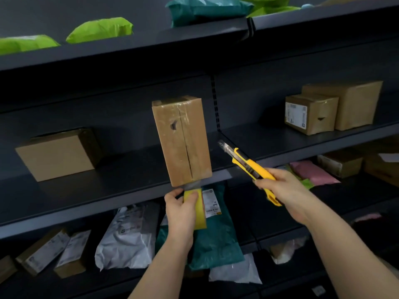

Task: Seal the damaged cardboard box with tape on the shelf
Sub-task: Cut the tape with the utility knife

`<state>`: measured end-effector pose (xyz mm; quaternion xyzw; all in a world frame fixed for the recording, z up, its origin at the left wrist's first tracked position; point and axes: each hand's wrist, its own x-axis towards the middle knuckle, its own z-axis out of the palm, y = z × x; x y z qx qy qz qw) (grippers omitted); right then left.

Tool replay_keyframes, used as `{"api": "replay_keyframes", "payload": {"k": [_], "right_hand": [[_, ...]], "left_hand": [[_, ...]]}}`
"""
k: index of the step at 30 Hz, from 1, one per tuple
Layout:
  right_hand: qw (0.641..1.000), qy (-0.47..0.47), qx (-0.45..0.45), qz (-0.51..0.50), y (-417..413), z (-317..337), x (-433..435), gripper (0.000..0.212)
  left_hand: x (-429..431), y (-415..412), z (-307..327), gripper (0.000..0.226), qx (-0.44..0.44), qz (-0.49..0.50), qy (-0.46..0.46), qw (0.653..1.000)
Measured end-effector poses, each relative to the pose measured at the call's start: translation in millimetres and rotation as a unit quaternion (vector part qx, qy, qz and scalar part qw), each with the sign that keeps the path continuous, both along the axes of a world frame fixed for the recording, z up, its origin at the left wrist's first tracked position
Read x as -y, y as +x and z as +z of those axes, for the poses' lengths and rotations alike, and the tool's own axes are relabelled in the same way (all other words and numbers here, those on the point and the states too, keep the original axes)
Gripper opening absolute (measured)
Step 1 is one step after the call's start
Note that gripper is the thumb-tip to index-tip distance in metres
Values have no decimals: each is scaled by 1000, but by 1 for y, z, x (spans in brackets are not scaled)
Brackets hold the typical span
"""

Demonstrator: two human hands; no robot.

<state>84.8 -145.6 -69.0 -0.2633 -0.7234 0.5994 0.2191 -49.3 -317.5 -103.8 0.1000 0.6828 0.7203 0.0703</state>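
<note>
A long cardboard box [182,140] lies on the middle shelf [121,186] with its near end at the shelf's front edge. It has a small torn hole and a seam down its top under clear tape. A strip of tape runs from the box's near end down to a yellow tape roll [199,209]. My left hand [181,209] grips that roll just below the shelf edge. My right hand [280,188] holds a yellow utility knife [250,166] to the right of the box, blade extended and pointing up-left, apart from the tape.
A plain box [57,155] sits left on the same shelf, and two boxes [330,107] stand at the right. Green and teal mailer bags [99,29] lie on the upper shelf. White, teal and pink parcels [129,236] crowd the lower shelf.
</note>
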Motion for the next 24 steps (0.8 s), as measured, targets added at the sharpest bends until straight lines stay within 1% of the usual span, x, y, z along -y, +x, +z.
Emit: {"api": "replay_keyframes", "payload": {"k": [2,5,8,9,11,12,13,15,17,18,21,24], "right_hand": [[999,-19,-1,46,10,-9,10,17],[990,-32,18,134,11,-9,18,34],[983,-12,28,182,5,-7,20,48],[981,10,32,189,2,-7,20,47],[976,85,41,194,-3,-6,20,32],[972,124,42,193,-6,-5,20,29],[968,158,42,192,-9,-6,19,31],[952,239,63,178,-16,-5,14,41],[920,339,104,167,-21,-1,12,48],[907,368,119,166,-24,2,12,49],[890,397,141,174,-26,10,15,47],[867,439,174,161,-29,13,18,48]], "left_hand": [[2,1,-5,38,-46,28,-15,998],[5,0,-8,39,-120,48,-43,991],[5,-4,-10,37,-146,37,-65,986],[6,-6,-10,37,-147,33,-72,986],[7,-7,-10,41,-154,23,-82,984],[8,-8,-11,46,-156,18,-83,984],[9,-8,-10,52,-155,15,-84,984],[11,-11,-11,63,-154,17,-92,984],[13,-14,-10,71,-154,16,-97,983],[14,-15,-10,72,-157,14,-98,983],[14,-14,-11,74,-165,8,-98,981],[14,-13,-11,77,-169,6,-102,980]]}}
